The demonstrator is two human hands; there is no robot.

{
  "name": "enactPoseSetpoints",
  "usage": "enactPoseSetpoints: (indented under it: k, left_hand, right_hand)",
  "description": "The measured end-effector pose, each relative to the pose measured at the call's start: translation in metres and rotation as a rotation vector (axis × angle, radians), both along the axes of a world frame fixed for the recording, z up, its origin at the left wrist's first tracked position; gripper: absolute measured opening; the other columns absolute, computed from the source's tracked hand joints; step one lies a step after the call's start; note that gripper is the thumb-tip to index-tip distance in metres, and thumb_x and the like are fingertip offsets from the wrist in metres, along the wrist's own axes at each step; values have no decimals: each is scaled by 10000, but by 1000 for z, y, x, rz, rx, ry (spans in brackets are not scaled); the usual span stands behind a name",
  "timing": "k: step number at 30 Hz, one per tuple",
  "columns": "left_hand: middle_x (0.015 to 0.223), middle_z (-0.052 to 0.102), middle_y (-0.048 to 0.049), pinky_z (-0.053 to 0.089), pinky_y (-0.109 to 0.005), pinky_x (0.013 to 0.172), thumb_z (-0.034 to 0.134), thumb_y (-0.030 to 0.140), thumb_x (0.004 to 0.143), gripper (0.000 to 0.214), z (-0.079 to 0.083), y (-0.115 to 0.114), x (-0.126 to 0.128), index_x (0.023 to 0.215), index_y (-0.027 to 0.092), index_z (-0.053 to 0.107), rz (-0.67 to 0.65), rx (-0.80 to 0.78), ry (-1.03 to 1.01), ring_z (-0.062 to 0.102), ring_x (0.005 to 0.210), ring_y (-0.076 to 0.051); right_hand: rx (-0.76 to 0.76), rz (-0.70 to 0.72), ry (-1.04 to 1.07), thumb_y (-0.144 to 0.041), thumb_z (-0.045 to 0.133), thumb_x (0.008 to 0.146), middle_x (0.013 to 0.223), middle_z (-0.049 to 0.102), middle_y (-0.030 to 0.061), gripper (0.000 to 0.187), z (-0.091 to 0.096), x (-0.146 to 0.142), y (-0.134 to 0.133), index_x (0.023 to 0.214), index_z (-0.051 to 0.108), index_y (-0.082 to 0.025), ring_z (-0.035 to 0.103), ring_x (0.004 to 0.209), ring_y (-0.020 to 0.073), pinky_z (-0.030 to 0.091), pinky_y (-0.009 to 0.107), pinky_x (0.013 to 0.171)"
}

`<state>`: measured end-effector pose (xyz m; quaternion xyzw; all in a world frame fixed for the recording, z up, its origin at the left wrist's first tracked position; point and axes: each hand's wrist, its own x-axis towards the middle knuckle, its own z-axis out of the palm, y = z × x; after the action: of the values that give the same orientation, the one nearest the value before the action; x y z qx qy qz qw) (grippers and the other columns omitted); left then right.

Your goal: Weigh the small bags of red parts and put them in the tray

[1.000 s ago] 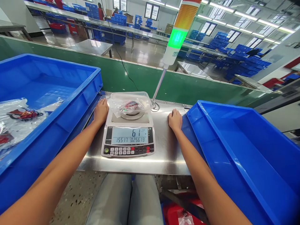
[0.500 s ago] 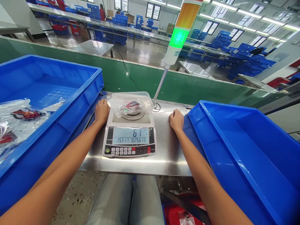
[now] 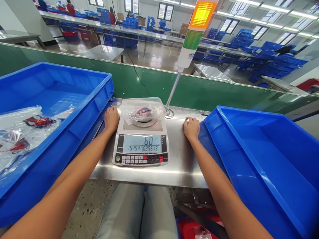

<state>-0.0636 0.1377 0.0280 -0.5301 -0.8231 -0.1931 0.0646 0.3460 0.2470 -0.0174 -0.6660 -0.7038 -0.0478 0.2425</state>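
A counting scale stands on the steel table, its display reading 60. On its pan sits a clear plastic tray holding a clear bag of red and black parts. My left hand rests curled on the table right beside the scale's left edge, fingers folded under, holding nothing I can see. My right hand lies curled on the table to the right of the scale, close to the right crate's corner, also with nothing visible in it.
A blue crate on the left holds several clear bags of red parts. A blue crate is on the right. A signal tower lamp glows orange behind the scale. A green conveyor wall runs across the back.
The scale count dropped from 61 to 60 and the tower lamp went from green to orange. The view shifted slightly; both hands stay in place beside the scale.
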Motion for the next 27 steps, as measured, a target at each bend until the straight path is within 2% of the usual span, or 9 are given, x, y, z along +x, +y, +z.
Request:
enactPoseSetpoints:
  k: [3,27]
  left_hand:
    - [1318,611,-199,472,-438,1075,318,103,953,429,-2,0,-1,1247,68,629,-2,9,15,543,1250,-322]
    - [1313,603,-199,457,-406,1040,243,79,956,483,-4,1,-1,1262,66,616,-4,-30,89,525,1245,-311]
  right_hand:
    - [13,1,-2,-232,377,970,1175,621,162,376,-1,0,1,1191,669,-147,499,1080,305,412,417,914]
    - [-11,-13,-21,-209,377,968,1208,619,165,378,5,-3,-4,1205,662,-131,493,1082,307,394,403,890]
